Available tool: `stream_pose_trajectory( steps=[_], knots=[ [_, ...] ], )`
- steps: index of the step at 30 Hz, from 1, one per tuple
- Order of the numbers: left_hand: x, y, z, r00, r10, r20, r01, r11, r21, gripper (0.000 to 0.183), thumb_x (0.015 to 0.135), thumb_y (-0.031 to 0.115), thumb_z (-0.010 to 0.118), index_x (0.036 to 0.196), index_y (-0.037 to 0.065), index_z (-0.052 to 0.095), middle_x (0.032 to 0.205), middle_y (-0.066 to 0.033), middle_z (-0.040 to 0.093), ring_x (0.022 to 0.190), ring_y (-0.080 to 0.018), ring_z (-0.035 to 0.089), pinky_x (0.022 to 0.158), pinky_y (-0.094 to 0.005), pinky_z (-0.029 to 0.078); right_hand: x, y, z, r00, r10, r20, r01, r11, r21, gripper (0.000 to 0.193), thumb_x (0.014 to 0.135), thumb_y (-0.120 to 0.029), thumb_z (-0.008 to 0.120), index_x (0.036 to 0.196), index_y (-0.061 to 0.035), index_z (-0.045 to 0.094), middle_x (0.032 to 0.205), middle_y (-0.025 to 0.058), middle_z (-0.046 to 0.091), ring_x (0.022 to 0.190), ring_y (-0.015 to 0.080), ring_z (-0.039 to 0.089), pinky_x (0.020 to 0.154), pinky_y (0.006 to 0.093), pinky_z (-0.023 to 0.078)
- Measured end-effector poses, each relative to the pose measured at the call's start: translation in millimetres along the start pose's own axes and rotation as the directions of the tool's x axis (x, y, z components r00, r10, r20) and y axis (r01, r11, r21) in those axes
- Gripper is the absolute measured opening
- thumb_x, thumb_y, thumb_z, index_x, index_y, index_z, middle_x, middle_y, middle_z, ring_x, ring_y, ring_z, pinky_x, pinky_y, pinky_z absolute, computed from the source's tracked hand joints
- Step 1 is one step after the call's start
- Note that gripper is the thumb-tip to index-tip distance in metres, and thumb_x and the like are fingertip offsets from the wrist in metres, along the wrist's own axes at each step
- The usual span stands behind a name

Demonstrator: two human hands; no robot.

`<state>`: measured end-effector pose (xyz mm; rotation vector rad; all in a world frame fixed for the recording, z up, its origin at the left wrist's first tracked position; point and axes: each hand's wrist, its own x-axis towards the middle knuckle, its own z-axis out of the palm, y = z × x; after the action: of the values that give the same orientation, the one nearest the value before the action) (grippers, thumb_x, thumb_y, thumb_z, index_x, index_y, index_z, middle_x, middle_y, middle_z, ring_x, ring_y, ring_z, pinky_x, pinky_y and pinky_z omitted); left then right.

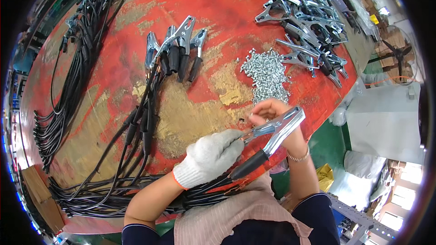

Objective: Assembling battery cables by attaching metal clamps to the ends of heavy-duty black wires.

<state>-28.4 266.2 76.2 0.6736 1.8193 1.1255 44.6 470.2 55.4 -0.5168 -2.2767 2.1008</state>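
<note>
Midway through a fastening step

The gloved left hand (pixel 211 154) is closed around the bare handle end of a metal clamp (pixel 285 132), where a little copper wire (pixel 246 140) shows. The clamp slants above the near part of the red desk (pixel 218 0). The bare right hand (pixel 278 110) is just beside it, fingers curled; whether they pinch anything is hard to tell (the pile of screws (pixel 265 75) lies just beyond). The step looks like joining wire to clamp; the next move would call for a steady left hold while the right fingers line up a screw.
</note>
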Motion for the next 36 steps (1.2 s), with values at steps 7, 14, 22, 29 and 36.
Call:
stream_pose_trajectory(
  steps=[7,14,22,29,36],
  knots=[
    [0.1,-4.3,5.3,0.997,0.073,-0.016,-0.072,0.994,0.079,0.025,0.095,0.019,0.053,0.109,0.002,0.064,0.075,-0.0088,0.066,0.069,-0.0179,0.066,0.066,-0.0315,0.052,-40.9,39.8,17.8,0.986,0.045,-0.162,0.019,0.927,0.374,0.02,0.083,0.001,0.072,0.102,0.004,0.066,0.098,0.0108,0.07,0.088,0.0157,0.067,0.076,0.0298,0.054],
    [-0.1,-4.0,6.2,0.997,0.077,0.014,-0.078,0.992,0.099,0.025,0.094,0.017,0.054,0.111,0.001,0.064,0.076,-0.0091,0.067,0.069,-0.0184,0.066,0.065,-0.0322,0.052,-39.5,49.8,19.9,0.999,-0.036,-0.029,0.046,0.868,0.494,0.017,0.088,-0.009,0.069,0.1,0.002,0.065,0.093,0.0058,0.065,0.086,0.0117,0.061,0.076,0.0259,0.049],
    [-1.2,-4.3,6.2,0.996,0.084,-0.006,-0.082,0.988,0.13,0.03,0.093,0.018,0.056,0.119,0.004,0.06,0.075,-0.008,0.067,0.068,-0.0193,0.068,0.064,-0.032,0.052,-47.8,57.0,17.1,0.991,0.115,0.071,-0.131,0.695,0.707,0.032,0.097,-0.03,0.058,0.098,0.0008,0.066,0.094,0.0048,0.063,0.078,0.0101,0.051,0.07,0.0269,0.043],
    [-1.1,4.7,15.2,0.877,0.48,-0.005,-0.332,0.613,0.717,0.044,0.083,0.013,0.063,0.127,0.009,0.056,0.067,-0.004,0.063,0.054,-0.0236,0.064,0.046,-0.0375,0.047,-63.1,44.4,11.8,0.998,-0.054,0.032,0.035,0.896,0.444,0.022,0.091,-0.005,0.051,0.106,0.0027,0.065,0.103,0.0092,0.062,0.097,0.0184,0.058,0.085,0.0327,0.047],
    [2.5,2.7,-9.7,0.978,-0.17,-0.117,0.063,0.784,-0.617,0.036,0.099,0.017,0.045,0.133,0.005,0.049,0.075,-0.0084,0.064,0.055,-0.0101,0.059,0.048,-0.0231,0.045,-38.5,43.7,-1.3,0.892,-0.442,-0.097,0.239,0.642,-0.728,0.016,0.075,-0.005,0.076,0.091,-0.0065,0.07,0.086,0.0063,0.063,0.079,0.0242,0.06,0.069,0.0333,0.049]
  ],
)
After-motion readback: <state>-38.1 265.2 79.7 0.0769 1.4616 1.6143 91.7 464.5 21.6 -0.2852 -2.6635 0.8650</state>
